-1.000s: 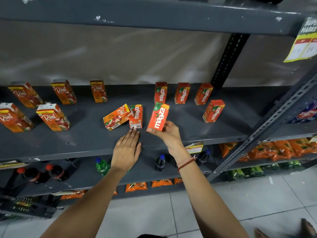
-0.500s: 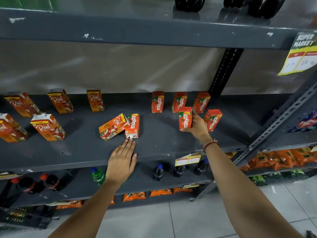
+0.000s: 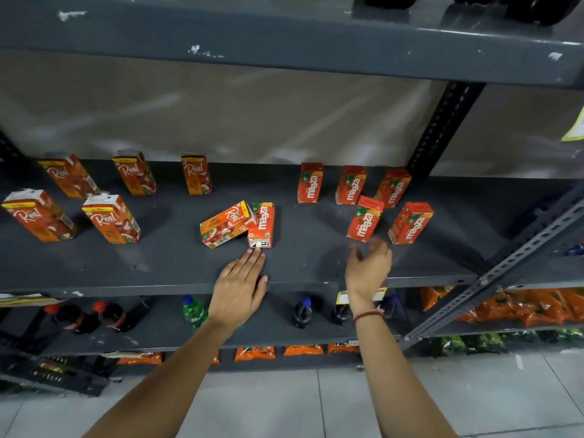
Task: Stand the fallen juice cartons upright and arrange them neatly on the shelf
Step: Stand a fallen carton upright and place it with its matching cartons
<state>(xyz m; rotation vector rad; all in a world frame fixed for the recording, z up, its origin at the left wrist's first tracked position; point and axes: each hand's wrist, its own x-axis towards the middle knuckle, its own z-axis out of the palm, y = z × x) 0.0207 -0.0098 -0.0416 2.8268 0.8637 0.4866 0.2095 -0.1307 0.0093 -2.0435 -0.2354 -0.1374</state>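
Observation:
On the grey shelf (image 3: 158,267) two cartons lie flat side by side: an orange Real apple carton (image 3: 226,224) and a red Maaza carton (image 3: 261,224). My left hand (image 3: 240,286) rests flat on the shelf, fingertips just short of the lying Maaza carton. My right hand (image 3: 368,270) is open and empty, just in front of an upright Maaza carton (image 3: 363,219). Another upright Maaza carton (image 3: 410,222) stands to its right, and three more stand behind, the leftmost being the back Maaza carton (image 3: 310,183). Several Real cartons stand at the left, such as the front Real carton (image 3: 112,219).
A perforated upright post (image 3: 442,131) stands behind the Maaza cartons, and a slanted metal brace (image 3: 505,267) crosses at the right. The shelf below holds dark bottles (image 3: 301,312), a green bottle (image 3: 192,311) and orange packets (image 3: 521,308). Another grey shelf (image 3: 284,36) hangs overhead.
My right hand carried a Maaza carton to the right, stood it upright in the front row, then let go and drew back. My left hand stayed flat on the shelf.

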